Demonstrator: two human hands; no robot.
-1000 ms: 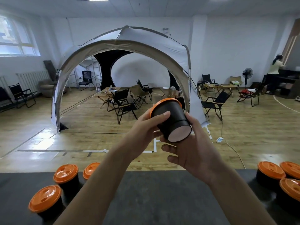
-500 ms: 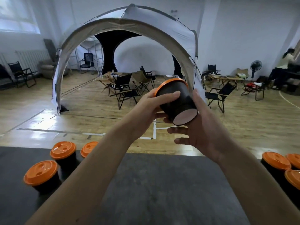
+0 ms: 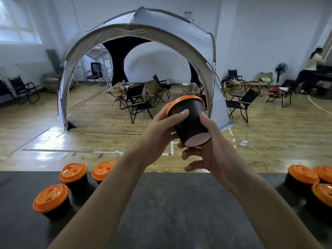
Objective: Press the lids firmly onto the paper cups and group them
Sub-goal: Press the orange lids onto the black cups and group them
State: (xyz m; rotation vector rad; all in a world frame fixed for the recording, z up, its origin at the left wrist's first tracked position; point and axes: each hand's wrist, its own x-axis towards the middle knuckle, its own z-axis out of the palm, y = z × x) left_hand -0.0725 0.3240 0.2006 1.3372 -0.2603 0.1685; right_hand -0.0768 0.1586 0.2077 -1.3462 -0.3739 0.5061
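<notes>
Both hands are gripping one black cup in the air above the dark tabletop. On the left side, three covered cups are standing close together on the tabletop. Next, the left hand is closing on the cup's left side, thumb across the wall. The cup is tilting, its orange lid pointing away and its pale bottom facing the camera. The right hand is clamping its right side. Far right, three more covered cups are grouping together.

walls: white | floor: wood | dome tent | folding chairs | window left
</notes>
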